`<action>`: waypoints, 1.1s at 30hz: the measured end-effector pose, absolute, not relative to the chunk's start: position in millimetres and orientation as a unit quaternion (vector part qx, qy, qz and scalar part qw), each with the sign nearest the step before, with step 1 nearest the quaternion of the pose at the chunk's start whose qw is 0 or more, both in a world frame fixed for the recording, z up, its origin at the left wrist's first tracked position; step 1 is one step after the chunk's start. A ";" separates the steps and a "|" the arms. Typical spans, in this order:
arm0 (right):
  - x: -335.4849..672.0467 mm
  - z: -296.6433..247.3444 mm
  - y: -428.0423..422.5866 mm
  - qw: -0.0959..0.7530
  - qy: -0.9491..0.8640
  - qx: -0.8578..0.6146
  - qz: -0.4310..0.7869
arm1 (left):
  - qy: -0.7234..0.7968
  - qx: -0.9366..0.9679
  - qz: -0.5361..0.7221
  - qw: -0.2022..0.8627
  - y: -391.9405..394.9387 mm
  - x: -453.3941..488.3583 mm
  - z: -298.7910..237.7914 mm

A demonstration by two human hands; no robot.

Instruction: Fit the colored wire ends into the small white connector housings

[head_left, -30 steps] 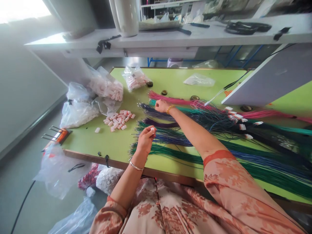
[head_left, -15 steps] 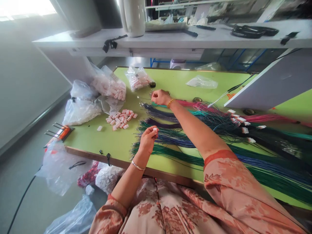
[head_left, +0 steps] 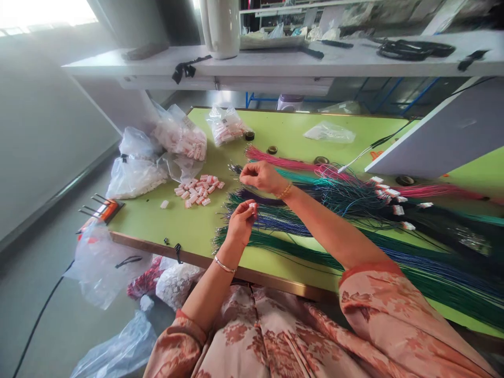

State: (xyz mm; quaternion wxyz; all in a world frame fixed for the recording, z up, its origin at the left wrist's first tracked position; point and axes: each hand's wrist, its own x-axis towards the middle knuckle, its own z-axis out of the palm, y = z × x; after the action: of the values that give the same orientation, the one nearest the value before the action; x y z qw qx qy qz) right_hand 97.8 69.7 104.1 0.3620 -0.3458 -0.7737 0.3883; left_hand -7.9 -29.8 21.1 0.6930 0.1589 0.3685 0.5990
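Bundles of thin, glossy wires [head_left: 354, 241] in green, blue, purple and pink fan across a smooth lime-green surface [head_left: 189, 226], their bare ends bristling toward a seated person in a floral-print sleeve. The person's left hand [head_left: 241, 223], with a slim metal bangle at the wrist, is raised just above the green and blue strands. Its fingers [head_left: 247, 212] are pinched together on a small, blocky white plug [head_left: 252, 207], which sits at the fingertips with its end showing above them.

The right hand [head_left: 263, 176] hovers just beyond, over the purple and teal ends. Its fingers [head_left: 246, 178] are drawn together in a tight pinch, though any strand between them is too fine to make out. The two hands are near each other but apart.

A loose pile [head_left: 199, 189] of similar pink-and-white plugs lies on the surface to the left. Beside it are crumpled clear plastic bags [head_left: 136, 170] holding more. A white shelf [head_left: 275, 65] runs overhead.
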 end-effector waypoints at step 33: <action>153.3 36.3 1.7 0.353 -0.770 -0.447 0.287 | 0.422 0.249 0.600 0.633 -31.4 16.6 26.3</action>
State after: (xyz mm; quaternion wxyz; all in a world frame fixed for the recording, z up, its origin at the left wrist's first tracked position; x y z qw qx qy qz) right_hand 153.3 1.7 36.3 0.3532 -0.4471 -0.7699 0.2873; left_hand 16.6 -31.4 26.3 0.6331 0.2488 0.4217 0.5996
